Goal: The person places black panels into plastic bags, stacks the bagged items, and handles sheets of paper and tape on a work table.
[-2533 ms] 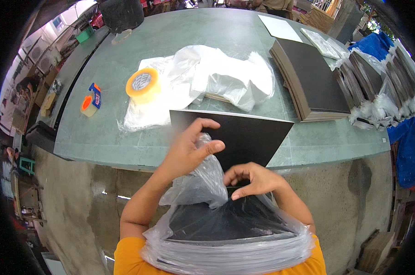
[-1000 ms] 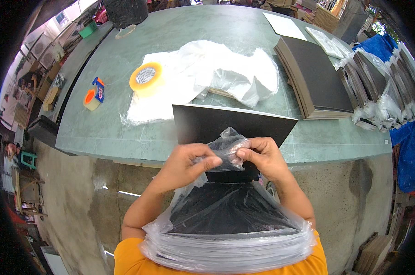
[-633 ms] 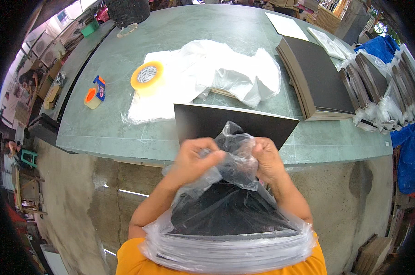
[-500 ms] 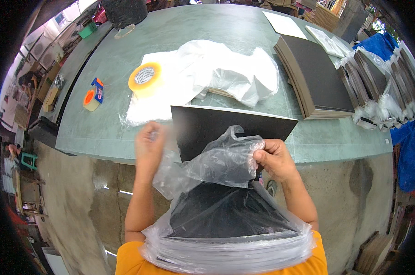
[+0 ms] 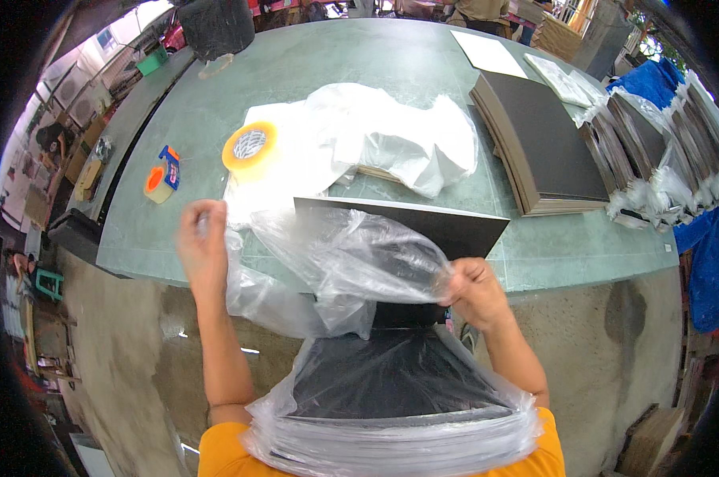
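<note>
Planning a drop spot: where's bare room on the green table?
Free on the table: far middle, beyond white plastic; left, between tape dispenser and big tape roll. Crowded: right, black board stack and wrapped bundles; near middle, clear film and black panel.

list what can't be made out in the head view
Left hand: head view, blurred, grip unclear.
Black board: head view, partly covered by the clear bag.
Whatever lies under the white plastic: head view, mostly hidden by it.
Orange shirt: head view, cut off by the lower edge.
</note>
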